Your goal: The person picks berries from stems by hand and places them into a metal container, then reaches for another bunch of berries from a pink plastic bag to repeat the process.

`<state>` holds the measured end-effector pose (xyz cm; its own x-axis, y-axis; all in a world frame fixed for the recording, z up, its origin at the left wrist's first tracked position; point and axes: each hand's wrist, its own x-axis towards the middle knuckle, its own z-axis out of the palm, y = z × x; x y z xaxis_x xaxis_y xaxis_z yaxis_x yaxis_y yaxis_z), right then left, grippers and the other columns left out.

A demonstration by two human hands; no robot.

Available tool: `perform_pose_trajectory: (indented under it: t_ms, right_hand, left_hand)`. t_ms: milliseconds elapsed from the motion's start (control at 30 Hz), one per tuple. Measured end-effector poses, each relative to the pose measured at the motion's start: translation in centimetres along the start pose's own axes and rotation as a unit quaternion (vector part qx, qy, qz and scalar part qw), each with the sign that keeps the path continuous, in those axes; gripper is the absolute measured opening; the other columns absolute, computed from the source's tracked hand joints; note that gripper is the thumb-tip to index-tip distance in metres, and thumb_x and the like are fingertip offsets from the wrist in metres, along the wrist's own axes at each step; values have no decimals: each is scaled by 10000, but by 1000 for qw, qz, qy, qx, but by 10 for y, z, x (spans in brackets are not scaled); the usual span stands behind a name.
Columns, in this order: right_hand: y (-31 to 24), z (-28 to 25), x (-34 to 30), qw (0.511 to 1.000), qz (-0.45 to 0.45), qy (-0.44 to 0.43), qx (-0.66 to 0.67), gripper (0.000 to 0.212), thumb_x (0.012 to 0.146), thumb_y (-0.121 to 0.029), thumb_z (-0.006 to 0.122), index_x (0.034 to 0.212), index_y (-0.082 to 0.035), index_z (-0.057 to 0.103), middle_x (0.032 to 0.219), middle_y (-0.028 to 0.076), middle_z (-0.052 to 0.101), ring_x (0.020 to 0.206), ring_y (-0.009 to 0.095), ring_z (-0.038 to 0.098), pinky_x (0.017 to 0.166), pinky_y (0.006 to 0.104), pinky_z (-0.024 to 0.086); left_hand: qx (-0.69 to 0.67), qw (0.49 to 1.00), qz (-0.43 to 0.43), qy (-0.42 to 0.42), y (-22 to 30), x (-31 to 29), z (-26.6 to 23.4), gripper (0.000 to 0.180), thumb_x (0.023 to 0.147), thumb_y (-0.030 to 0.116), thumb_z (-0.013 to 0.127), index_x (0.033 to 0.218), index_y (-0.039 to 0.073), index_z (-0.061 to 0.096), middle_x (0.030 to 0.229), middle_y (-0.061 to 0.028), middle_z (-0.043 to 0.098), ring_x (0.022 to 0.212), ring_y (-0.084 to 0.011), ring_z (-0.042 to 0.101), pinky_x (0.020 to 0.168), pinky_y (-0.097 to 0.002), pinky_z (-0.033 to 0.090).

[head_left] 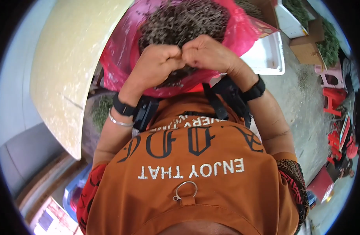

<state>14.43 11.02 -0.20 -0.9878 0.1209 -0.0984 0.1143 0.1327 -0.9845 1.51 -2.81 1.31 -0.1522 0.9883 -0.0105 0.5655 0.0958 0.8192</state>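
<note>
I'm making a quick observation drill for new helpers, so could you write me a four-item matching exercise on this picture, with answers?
Things:
1. Pink bag
2. Silver bangle
3. White container
4. Left hand

Places and states:
A. Encircling the left forearm, beside a black wristband
B. Closed, up against the right hand
C. Holding a heap of dark, dry-looking stems
D. Just right of the bag, partly covered by it

Right pairs: 1-C, 2-A, 3-D, 4-B.
</note>
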Motion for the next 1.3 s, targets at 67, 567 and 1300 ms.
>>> perform_pose_trajectory:
  t_ms: [67,567,1300]
  right_hand:
    - [-7,-1,-8,992,42,-81,82,288,840,-180,560,587,-49,518,547,-39,413,498,46,341,445,211,270]
    - [-24,-145,-82,930,-45,162,327,76,742,7,531,769,-57,561,790,52,604,684,150,580,594,273,459]
    - [-45,-92,-48,878,-215,426,-41,120,733,25,580,819,-51,611,799,29,625,673,115,596,604,239,486]
  left_hand:
    - [-29,998,48,-13,3,-2,-4,115,705,75,654,696,4,564,619,-107,538,591,-278,546,554,-337,423]
    - [-192,979,48,55,-14,-11,-10,91,778,27,640,708,9,585,672,-26,573,599,-115,511,541,-253,397]
    - [-292,911,-103,273,-32,8,-2,102,845,126,631,807,34,655,651,-12,625,586,-59,562,521,-195,432]
